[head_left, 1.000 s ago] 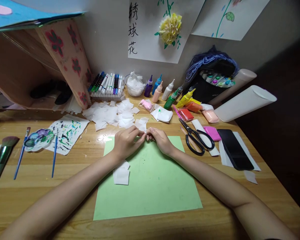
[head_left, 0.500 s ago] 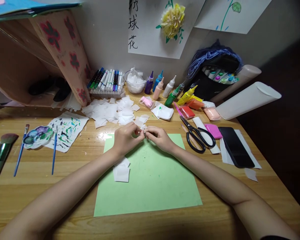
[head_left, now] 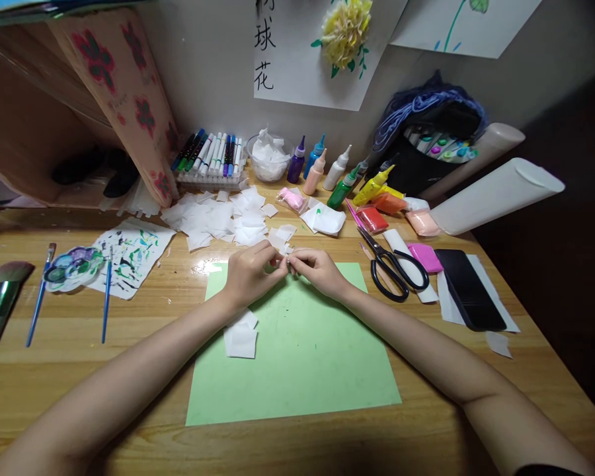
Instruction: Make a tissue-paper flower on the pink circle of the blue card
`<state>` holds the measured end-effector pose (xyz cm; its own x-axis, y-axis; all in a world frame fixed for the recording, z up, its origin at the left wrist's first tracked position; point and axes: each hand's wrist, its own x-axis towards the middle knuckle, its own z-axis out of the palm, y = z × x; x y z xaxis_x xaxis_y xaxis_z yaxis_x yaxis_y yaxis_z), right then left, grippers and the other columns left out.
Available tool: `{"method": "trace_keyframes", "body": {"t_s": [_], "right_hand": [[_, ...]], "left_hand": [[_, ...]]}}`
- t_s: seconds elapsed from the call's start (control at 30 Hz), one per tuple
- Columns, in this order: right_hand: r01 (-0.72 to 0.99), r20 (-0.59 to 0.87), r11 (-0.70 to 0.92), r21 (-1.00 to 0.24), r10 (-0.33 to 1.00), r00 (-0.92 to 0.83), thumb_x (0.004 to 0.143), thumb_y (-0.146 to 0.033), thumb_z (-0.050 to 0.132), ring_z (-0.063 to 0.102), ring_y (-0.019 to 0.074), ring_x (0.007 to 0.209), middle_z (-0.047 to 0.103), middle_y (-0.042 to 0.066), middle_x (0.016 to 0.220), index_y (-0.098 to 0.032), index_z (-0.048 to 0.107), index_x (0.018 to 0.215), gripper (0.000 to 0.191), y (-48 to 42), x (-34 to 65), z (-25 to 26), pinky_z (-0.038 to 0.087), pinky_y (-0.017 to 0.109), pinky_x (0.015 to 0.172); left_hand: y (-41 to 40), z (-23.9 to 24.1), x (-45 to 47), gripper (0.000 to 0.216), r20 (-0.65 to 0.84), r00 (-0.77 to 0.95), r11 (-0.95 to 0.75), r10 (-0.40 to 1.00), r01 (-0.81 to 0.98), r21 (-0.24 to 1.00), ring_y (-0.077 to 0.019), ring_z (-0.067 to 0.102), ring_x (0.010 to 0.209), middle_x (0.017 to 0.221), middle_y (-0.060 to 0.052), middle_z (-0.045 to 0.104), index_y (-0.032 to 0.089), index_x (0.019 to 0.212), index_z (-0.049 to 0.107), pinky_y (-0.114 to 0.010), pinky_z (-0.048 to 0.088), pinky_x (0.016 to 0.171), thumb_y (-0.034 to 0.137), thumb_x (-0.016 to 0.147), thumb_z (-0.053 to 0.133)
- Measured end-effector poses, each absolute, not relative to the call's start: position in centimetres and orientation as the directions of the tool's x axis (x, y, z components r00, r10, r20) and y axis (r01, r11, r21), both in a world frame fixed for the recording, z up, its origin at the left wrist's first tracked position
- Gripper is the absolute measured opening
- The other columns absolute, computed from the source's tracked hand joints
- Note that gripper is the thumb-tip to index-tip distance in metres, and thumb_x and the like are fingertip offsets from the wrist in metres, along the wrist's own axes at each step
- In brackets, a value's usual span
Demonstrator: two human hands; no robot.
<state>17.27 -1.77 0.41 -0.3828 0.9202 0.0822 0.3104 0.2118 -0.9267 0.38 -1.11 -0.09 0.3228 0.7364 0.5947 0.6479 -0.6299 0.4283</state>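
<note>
My left hand [head_left: 255, 272] and my right hand [head_left: 318, 270] meet fingertip to fingertip over the far edge of a green paper sheet [head_left: 297, 377]. Both are closed in a pinch around something tiny between them, too small and too covered by fingers to name. White paper pieces [head_left: 241, 342] lie on the green sheet beside my left wrist. Just beyond my fingers are more loose white paper squares [head_left: 281, 235], and a larger heap of white paper squares [head_left: 203, 217] spreads to the left.
Behind stand a marker rack [head_left: 211, 158], a glass bowl [head_left: 269, 165] of white paper and paint bottles [head_left: 338, 185]. Scissors [head_left: 389, 268] and a phone [head_left: 470, 289] lie right. Paintbrushes [head_left: 107, 301] and a paint-smeared palette [head_left: 74, 270] lie left.
The camera view has shifted slightly, so the background sits a little higher. My hands keep the same pinched pose, with only a tiny movement at the fingertips.
</note>
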Motion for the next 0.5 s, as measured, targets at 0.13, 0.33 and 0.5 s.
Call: {"method": "trace_keyframes", "body": {"t_s": [0.13,0.33,0.5], "right_hand": [[0.303,0.080,0.200,-0.932,0.926,-0.369,0.087,-0.033,0.047,0.049,0.0117,0.062,0.052,0.000,0.062,-0.016,0.053,0.056,0.035,-1.69,17.26,0.36,0.036,0.025,0.061],[0.290,0.074,0.181,-0.940,0.936,-0.344,0.086,-0.033,0.047,0.048,0.0114,0.060,0.051,0.000,0.060,-0.016,0.054,0.057,0.035,-1.63,17.29,0.11,0.036,0.025,0.060],[0.313,0.066,0.176,-0.933,0.941,-0.332,0.082,-0.032,0.054,0.043,0.0107,0.059,0.052,0.000,0.065,-0.014,0.064,0.073,0.022,-1.67,17.23,-0.20,0.032,0.024,0.054]], "left_hand": [[-1.08,-0.20,0.33,0.016,0.600,0.334,-0.642,0.727,0.640,0.423,-0.0061,0.045,0.048,0.057,0.002,0.057,0.016,0.061,0.056,-0.020,0.030,0.047,0.022,0.076,0.057],[-1.04,0.03,0.39,0.017,0.541,0.299,-0.586,0.786,0.641,0.496,-0.0066,0.045,0.049,0.058,0.002,0.057,0.016,0.060,0.055,-0.020,0.031,0.047,0.023,0.075,0.058],[-0.94,0.07,0.37,0.019,0.497,0.245,-0.526,0.833,0.633,0.568,-0.0072,0.047,0.051,0.057,0.002,0.057,0.016,0.058,0.053,-0.020,0.031,0.048,0.023,0.074,0.059]]}}
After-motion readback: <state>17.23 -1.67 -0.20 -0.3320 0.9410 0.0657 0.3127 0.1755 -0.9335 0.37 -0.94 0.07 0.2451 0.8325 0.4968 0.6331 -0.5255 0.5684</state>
